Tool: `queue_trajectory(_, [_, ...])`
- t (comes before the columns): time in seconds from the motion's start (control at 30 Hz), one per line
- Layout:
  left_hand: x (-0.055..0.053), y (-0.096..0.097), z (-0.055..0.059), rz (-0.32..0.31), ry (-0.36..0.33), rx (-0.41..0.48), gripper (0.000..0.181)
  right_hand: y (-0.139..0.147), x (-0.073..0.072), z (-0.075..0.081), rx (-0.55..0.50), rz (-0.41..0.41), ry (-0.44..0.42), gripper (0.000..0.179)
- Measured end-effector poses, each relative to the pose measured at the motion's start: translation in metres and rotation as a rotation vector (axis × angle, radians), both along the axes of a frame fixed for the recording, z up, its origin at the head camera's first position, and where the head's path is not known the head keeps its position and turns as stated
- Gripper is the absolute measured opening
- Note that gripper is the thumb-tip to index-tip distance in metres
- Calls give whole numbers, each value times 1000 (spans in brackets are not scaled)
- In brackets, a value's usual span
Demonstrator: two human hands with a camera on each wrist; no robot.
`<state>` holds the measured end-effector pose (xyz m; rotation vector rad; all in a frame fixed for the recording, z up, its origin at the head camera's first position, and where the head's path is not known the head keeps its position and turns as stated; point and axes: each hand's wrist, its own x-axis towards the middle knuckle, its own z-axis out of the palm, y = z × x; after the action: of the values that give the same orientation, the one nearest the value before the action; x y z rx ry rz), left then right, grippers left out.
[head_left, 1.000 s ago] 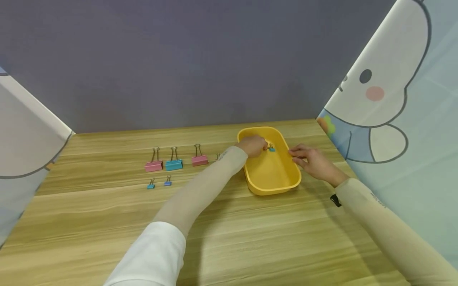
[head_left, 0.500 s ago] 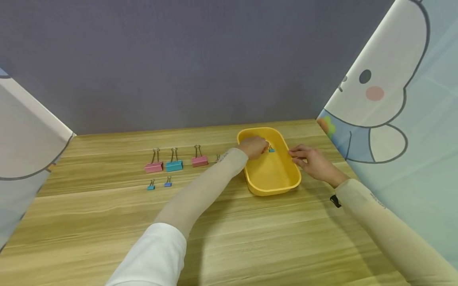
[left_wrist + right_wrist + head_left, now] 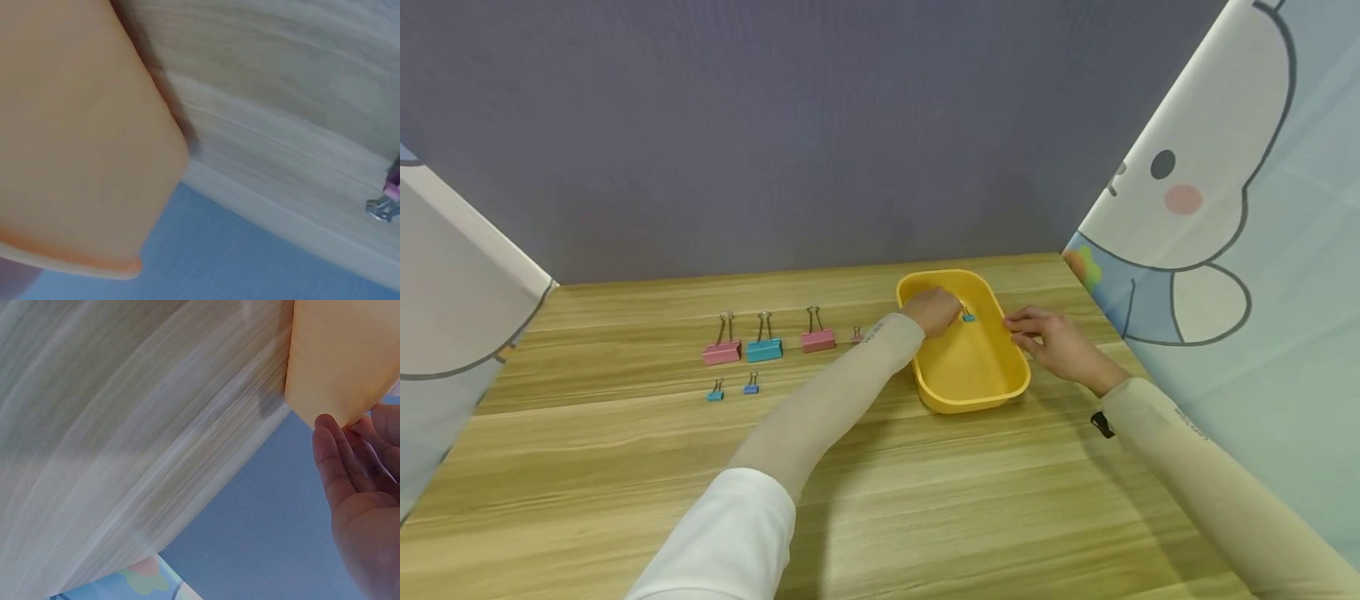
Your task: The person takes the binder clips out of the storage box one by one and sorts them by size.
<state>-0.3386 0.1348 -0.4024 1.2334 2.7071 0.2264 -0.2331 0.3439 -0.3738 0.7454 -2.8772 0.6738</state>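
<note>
Head: left hand (image 3: 934, 310) pinches small blue binder clip (image 3: 968, 316) over far end of yellow tray (image 3: 973, 392), clip just right of fingertips; nothing else seen in tray. Right hand (image 3: 1051, 342), fingers relaxed, touches tray's right rim.
Left wrist: tray wall (image 3: 75, 137), grip hidden.
Right wrist: straight fingers (image 3: 340, 462) against tray (image 3: 337, 356).
</note>
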Motion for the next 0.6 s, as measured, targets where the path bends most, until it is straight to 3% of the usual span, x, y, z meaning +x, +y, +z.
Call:
queue_trajectory(0.17, [3, 3, -4, -8, 36, -36, 14, 1, 2, -1, 20, -13, -16, 27])
queue_trajectory(0.4, [7, 2, -2, 0, -6, 25, 15, 0, 2, -1, 10, -24, -36, 27])
queue_trajectory(0.6, [7, 2, -2, -21, 0, 37, 15, 0, 2, -1, 15, -19, -22, 27])
